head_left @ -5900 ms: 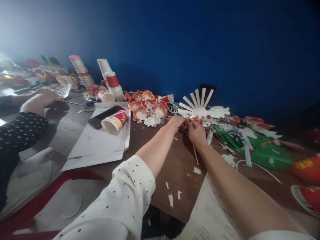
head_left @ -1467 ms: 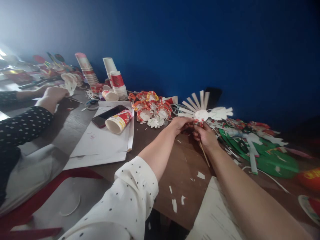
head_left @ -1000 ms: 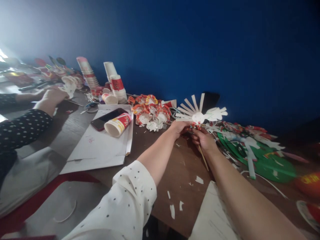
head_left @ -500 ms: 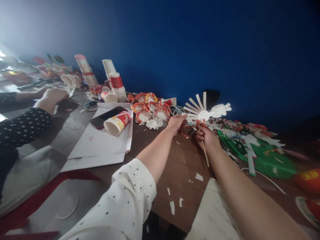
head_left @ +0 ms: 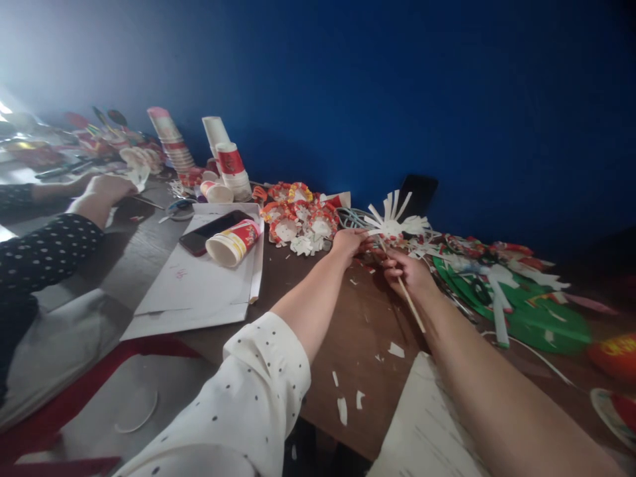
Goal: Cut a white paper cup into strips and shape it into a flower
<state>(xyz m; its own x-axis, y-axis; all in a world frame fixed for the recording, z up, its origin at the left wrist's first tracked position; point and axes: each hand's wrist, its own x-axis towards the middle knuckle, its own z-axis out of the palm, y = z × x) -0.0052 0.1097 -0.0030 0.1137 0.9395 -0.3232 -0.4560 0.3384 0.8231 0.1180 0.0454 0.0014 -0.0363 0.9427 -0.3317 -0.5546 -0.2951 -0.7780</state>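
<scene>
A flower cut from a paper cup (head_left: 390,226), its white strips fanned outward, is between my two hands over the far part of the table. My left hand (head_left: 348,244) pinches its left edge, the fingertips partly hidden by the strips. With curled fingers my right hand (head_left: 410,270) grips a thin wooden stick (head_left: 411,306) that slants up to the flower. Whether the stick is fixed to the flower, I cannot tell. Beyond and left of my left hand lies a pile of red and white cut paper cups (head_left: 301,215).
Stacked paper cups (head_left: 233,169) stand near the blue wall. At left, a phone (head_left: 211,233) and nested cups (head_left: 233,243) lie on a white box (head_left: 199,285). Green discs (head_left: 546,324) and scraps lie at right. A co-worker's hand (head_left: 106,192) is far left.
The flower has turned, its strips now pointing more up and to the right. The stick's lower end has swung slightly right and shows more length below my right hand.
</scene>
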